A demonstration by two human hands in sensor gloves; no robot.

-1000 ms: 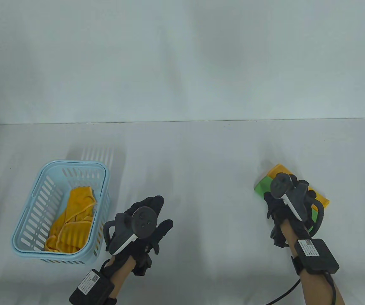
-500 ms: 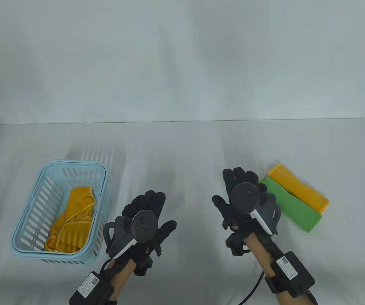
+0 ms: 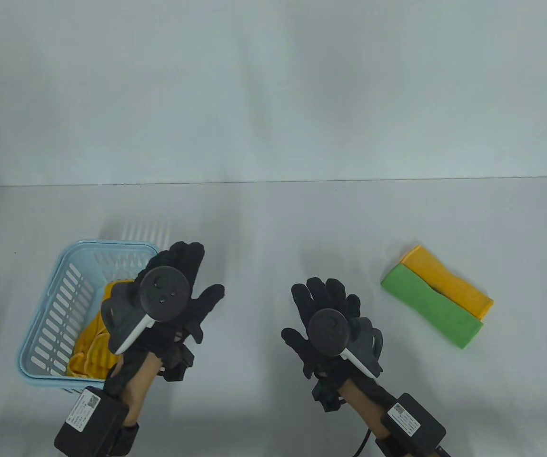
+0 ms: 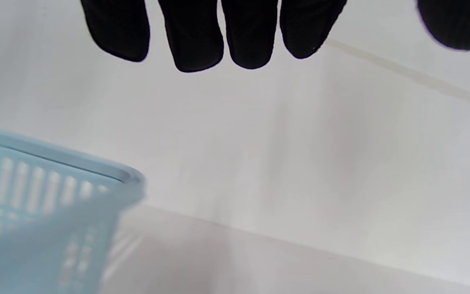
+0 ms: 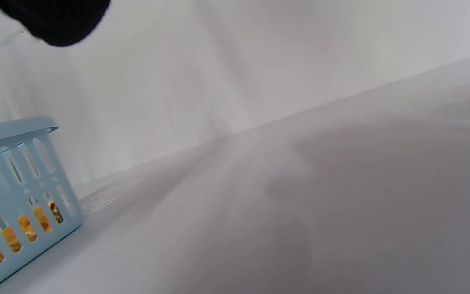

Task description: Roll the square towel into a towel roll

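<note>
I see two finished towel rolls on the right side of the worktop: a green roll lying diagonally, and a yellow roll touching it along its far side. In the right wrist view only the rounded end of the green roll shows at the right edge. A crumpled yellow towel lies loose inside the light blue slotted basket at the left of the worktop; its colour shows through the basket's slots in the right wrist view.

My right hand is over bare worktop near the middle, well apart from the rolls, fingers spread and straight, holding nothing. My left hand is above the basket's right rim, partly covering the yellow towel from the table view; its fingers hang straight and side by side in the left wrist view, with nothing in them. I cannot tell whether it touches the basket
</note>
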